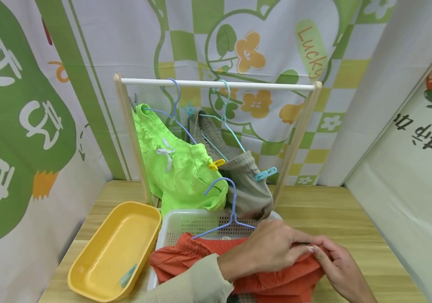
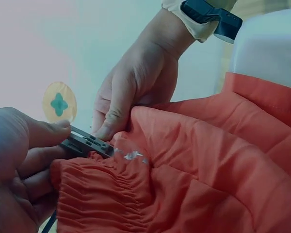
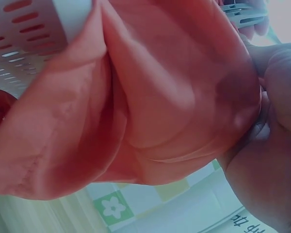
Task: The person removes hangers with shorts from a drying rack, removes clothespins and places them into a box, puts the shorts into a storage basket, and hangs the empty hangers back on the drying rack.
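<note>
- Left hand [image 1: 270, 246] pinches clip [image 2: 88, 142], tip at waistband of red shorts [image 1: 276, 281].
- Right hand [image 1: 342, 269] pinches the cloth beside it.
- Shorts lie over white basket [image 1: 169, 230], hanger [image 1: 234, 200] sticking out of waistband.
- Best, I'd judge: keep waistband taut, get clip over cloth and hanger together.
- Basket's left edge just beside yellow tray [image 1: 106, 248]; hook near hung green shorts [image 1: 180, 170], snag risk.
- Elbow room: tabletop [image 1: 360, 248], right side.

Pale beige sleeve [image 1: 189, 283], black wristband [image 2: 199, 10], apparently with boxy mount [image 2: 228, 28]
</note>
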`<state>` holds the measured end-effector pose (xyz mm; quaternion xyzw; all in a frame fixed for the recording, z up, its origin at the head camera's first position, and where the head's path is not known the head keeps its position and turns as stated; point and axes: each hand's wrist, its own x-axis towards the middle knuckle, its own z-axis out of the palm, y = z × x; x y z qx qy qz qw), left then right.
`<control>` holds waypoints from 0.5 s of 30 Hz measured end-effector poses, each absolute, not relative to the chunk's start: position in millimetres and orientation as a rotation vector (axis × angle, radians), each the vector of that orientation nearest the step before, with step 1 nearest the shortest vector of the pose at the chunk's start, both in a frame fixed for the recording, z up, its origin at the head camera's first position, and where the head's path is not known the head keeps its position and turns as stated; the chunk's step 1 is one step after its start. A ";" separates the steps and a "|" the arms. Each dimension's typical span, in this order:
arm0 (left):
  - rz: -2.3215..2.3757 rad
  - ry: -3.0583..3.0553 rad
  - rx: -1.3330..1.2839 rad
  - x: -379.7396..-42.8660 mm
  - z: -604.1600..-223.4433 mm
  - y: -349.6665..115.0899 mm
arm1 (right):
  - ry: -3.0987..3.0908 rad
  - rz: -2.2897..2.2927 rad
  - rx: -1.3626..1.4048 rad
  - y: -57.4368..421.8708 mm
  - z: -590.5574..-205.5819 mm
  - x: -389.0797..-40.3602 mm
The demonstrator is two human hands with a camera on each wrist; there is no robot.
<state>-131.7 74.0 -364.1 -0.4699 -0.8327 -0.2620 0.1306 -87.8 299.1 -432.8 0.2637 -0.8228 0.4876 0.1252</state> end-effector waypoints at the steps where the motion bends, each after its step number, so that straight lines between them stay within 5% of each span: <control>1: -0.784 -2.395 -1.362 -132.1 -365.4 73.8 | -2.400 1.425 0.767 299.2 -432.8 -87.9; 15: -0.980 -2.180 -1.377 -130.3 -363.0 67.4 | -2.392 1.450 0.753 297.1 -436.6 -90.4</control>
